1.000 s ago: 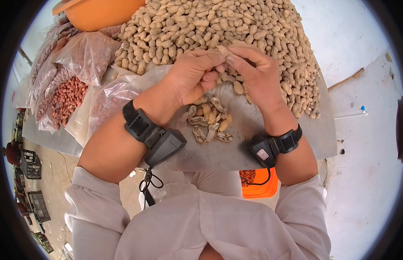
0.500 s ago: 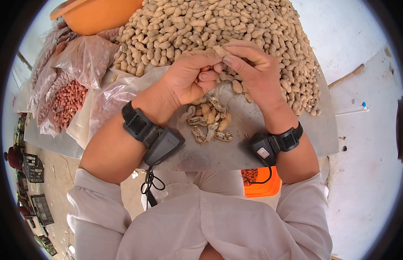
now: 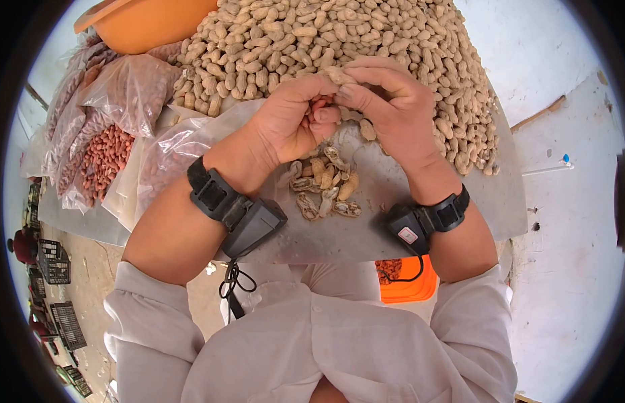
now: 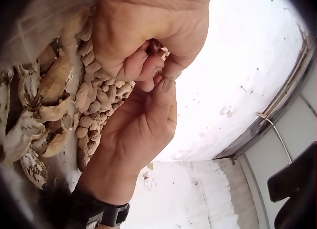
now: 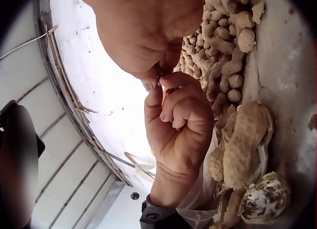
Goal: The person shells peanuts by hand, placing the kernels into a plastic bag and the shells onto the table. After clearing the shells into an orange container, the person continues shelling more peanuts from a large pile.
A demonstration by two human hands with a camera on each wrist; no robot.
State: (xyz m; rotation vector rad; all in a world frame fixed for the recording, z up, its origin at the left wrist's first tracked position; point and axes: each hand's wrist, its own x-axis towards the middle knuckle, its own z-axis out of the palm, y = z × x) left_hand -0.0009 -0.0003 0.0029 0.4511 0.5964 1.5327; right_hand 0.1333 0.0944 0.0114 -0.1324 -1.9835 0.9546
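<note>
In the head view both hands meet in front of the heap of unshelled peanuts (image 3: 285, 47). A peanut pod (image 3: 339, 75) is pinched between the thumbs and fingers of the left hand (image 3: 296, 117) and the right hand (image 3: 400, 111). Red kernels (image 3: 319, 105) show in the curled fingers of the left hand; the left wrist view shows a dark red kernel (image 4: 153, 45) there too. Empty shells (image 3: 326, 181) lie on the metal table (image 3: 292, 235) below the hands.
Plastic bags of red kernels (image 3: 107, 158) lie at the left, with an orange basin (image 3: 148, 27) behind them. Under the table's near edge stands an orange container (image 3: 413, 282). Black crates (image 3: 67, 322) are on the floor at the far left.
The pod between the fingertips has tilted flatter and shifted slightly left. More red shows in the left hand's curled fingers than one second ago.
</note>
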